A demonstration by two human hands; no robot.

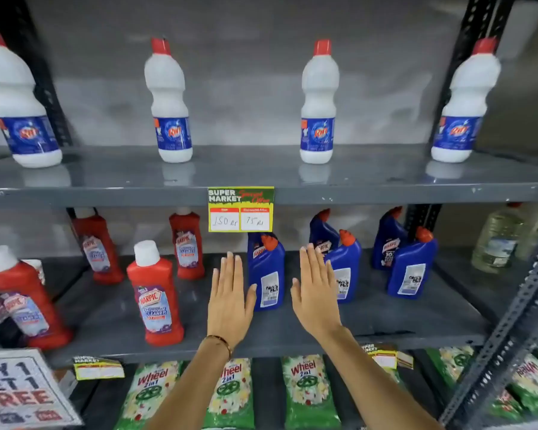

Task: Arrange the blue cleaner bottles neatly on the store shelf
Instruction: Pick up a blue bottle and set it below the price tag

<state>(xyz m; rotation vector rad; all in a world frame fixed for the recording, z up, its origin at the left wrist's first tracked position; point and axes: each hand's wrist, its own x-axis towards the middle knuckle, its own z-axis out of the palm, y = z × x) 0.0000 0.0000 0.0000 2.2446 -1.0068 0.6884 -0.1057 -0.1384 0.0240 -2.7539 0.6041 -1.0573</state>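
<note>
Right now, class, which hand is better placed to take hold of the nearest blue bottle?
Left. The left hand has its thumb already at the side of the nearest blue bottle; the right hand sits apart, closer to the next blue bottle.

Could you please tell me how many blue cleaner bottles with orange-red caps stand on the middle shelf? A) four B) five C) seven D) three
B: five blue cleaner bottles with orange-red caps stand on the grey metal middle shelf: one between the open hands, a pair just right of it, and another pair further right.
</note>
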